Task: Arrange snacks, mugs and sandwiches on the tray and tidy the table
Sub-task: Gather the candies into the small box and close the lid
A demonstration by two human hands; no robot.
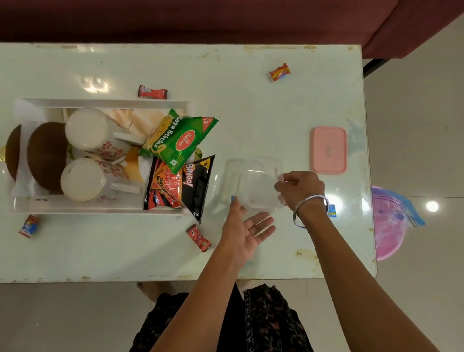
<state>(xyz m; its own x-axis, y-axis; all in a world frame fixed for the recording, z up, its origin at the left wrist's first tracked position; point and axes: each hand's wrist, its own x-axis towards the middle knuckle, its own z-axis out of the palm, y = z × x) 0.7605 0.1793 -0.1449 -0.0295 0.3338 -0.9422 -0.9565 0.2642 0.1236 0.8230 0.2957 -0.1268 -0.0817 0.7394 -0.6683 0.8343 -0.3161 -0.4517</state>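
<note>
Clear box (251, 185) tilted (mouth sideways).

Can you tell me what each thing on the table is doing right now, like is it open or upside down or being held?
Clear container: open, lidless, held.
Pink lid: off, flat on table.
Right hand: pinching the container's rim.
Left hand: open, palm up.
Two mugs: lying tipped in the tray.
Green snack packet: sealed, on tray edge.
Black snack packet: hanging over tray edge.
Small candies: wrapped, scattered.

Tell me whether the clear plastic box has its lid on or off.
Off. The pink lid lies flat on the table, apart from the clear box, which the right hand holds.
</note>
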